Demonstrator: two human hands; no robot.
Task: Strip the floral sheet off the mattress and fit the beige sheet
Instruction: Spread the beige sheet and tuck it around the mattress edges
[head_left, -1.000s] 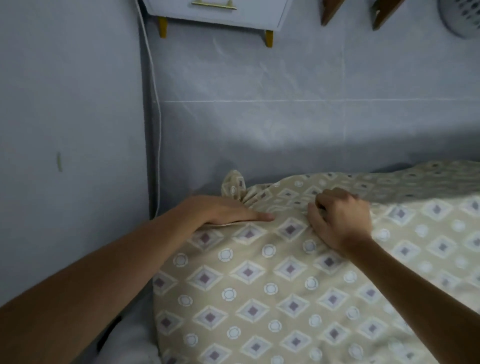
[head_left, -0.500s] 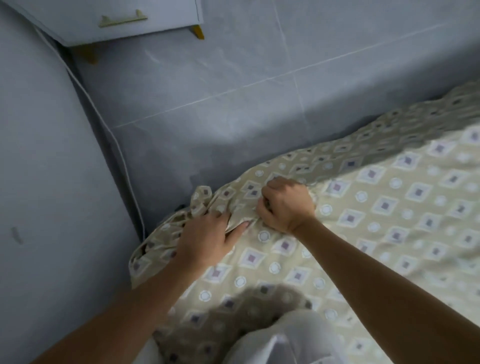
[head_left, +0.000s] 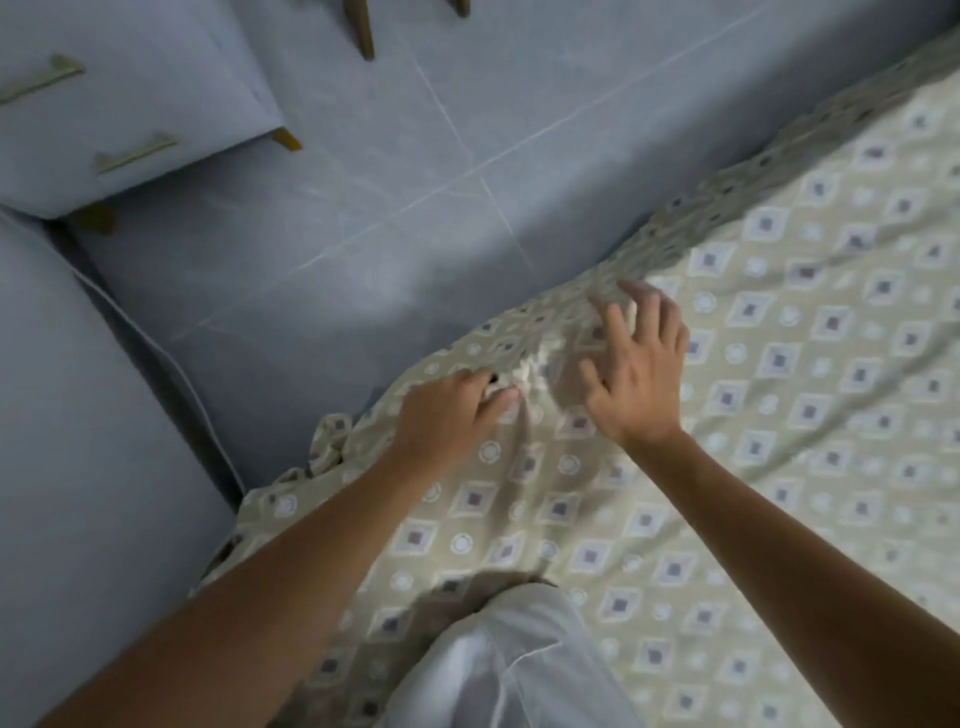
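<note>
A beige sheet (head_left: 779, 415) printed with diamonds and circles covers the mattress from the centre to the right edge of the view. Its corner is bunched into folds at the mattress edge nearest the floor. My left hand (head_left: 447, 410) grips those folds, fingers curled into the cloth. My right hand (head_left: 639, 374) hovers just right of the bunch with its fingers spread and blurred, holding nothing. No floral sheet is in view.
A white nightstand (head_left: 130, 104) with brass handles stands at top left on the grey tiled floor (head_left: 415, 182). A grey padded panel (head_left: 78, 415) with a white cable (head_left: 156, 343) along it fills the left. My knee in white trousers (head_left: 509, 665) rests on the sheet.
My right hand has let go of the bunched cloth and spread its fingers. My left hand went from lying flat to curling into the folds. The view swung down and to the right.
</note>
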